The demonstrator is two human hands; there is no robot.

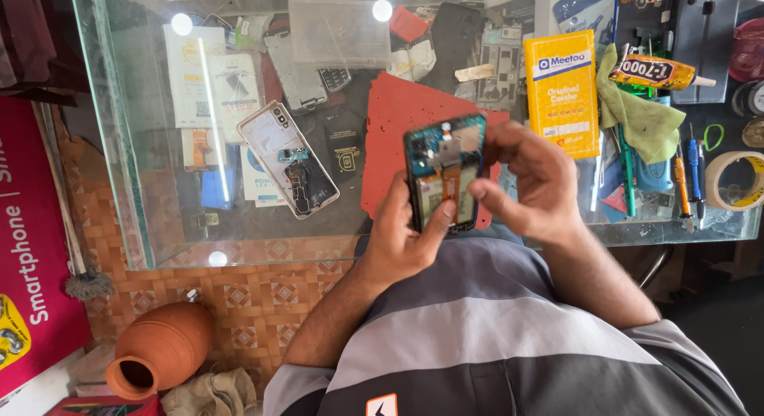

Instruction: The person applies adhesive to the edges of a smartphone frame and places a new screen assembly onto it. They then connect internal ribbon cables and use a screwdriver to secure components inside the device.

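An opened smartphone [444,171] with its back cover off shows a teal circuit board, a battery and an orange flex cable. My left hand [402,234] grips its lower left side from below, thumb lying across the lower edge. My right hand [532,185] holds the phone's right edge, with the thumb and forefinger pressing toward the flex cable near the middle. The phone is held upright above the front edge of a glass counter [159,185], over a red mat [394,145].
A second opened phone frame [288,159] lies on the glass to the left. To the right are a yellow box [562,92], a green cloth [646,121], a glue tube [659,72], screwdrivers [689,177] and a tape roll [734,179]. A clay pot [159,348] sits on the floor.
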